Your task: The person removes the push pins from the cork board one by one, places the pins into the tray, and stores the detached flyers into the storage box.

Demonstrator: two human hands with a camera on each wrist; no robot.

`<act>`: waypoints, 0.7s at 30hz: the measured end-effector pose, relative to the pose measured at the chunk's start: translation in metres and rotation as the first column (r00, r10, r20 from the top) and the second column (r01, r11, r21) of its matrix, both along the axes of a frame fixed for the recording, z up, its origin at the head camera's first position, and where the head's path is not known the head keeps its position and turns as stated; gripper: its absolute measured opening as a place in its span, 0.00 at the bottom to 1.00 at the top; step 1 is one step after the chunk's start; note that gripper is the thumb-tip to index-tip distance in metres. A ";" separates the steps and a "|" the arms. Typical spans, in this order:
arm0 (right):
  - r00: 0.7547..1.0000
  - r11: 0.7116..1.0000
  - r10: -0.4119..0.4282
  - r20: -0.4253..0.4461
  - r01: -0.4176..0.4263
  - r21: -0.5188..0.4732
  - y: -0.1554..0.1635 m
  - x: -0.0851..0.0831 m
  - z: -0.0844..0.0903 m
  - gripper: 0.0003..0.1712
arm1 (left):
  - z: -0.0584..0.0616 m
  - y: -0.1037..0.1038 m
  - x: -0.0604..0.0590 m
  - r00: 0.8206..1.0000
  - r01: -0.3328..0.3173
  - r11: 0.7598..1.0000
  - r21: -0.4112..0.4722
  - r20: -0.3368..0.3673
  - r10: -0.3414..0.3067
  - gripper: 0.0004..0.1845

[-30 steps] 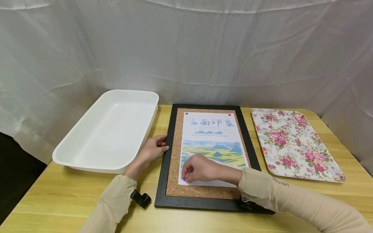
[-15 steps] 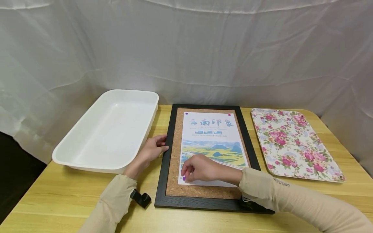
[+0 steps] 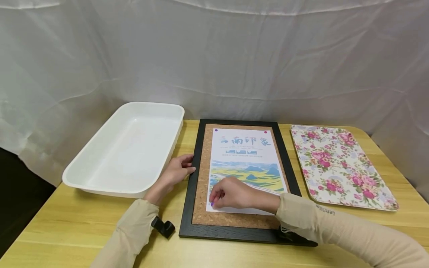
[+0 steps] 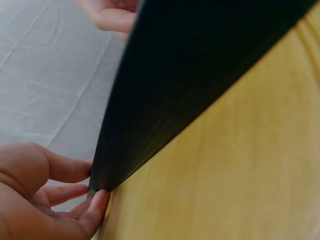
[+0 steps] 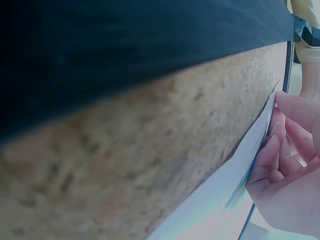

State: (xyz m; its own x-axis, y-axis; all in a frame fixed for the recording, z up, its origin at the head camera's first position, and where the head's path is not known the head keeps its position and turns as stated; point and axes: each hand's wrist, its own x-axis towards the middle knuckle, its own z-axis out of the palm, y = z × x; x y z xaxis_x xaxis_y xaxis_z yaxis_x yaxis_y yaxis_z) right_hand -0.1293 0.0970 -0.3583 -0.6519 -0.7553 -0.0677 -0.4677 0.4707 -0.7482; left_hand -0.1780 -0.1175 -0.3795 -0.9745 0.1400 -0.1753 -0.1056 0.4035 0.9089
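My right hand point(image 3: 231, 193) pinches a purple push pin point(image 3: 212, 204) between thumb and fingers, at the lower left corner of a printed poster point(image 3: 249, 173). The poster lies on a cork board point(image 3: 231, 220) with a black frame point(image 3: 231, 232). A second purple pin point(image 3: 216, 130) and a red pin point(image 3: 265, 132) hold its top corners. In the right wrist view the fingertips point(image 5: 281, 100) are right at the paper's edge; the pin is hidden there. Relaxed fingers of my left hand point(image 3: 177, 171) touch the frame's left side, also seen in the left wrist view.
A deep white tray point(image 3: 124, 152) stands at the left, close beside the left wrist. To the right lies a flat floral tray point(image 3: 345, 169). All rest on a wooden table point(image 3: 77, 230), with a pale curtain point(image 3: 214, 67) behind.
The right hand stays at the same poster corner, its fingertips shifting only slightly around the purple push pin. The left hand keeps its place on the frame. The head view has shifted a little.
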 end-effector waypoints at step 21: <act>0.997 0.996 0.059 -0.040 -0.057 0.063 -0.004 0.003 0.004 0.05 | 0.000 0.000 0.000 1.000 0.002 1.000 0.010 -0.004 -0.002 0.29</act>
State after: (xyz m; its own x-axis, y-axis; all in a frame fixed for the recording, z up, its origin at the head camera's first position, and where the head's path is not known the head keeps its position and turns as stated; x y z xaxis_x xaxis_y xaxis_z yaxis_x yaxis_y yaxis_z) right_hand -0.1265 0.0931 -0.3547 -0.6101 -0.7873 -0.0889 -0.5258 0.4863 -0.6979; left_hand -0.1780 -0.1175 -0.3799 -0.9748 0.1438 -0.1703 -0.1014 0.3943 0.9134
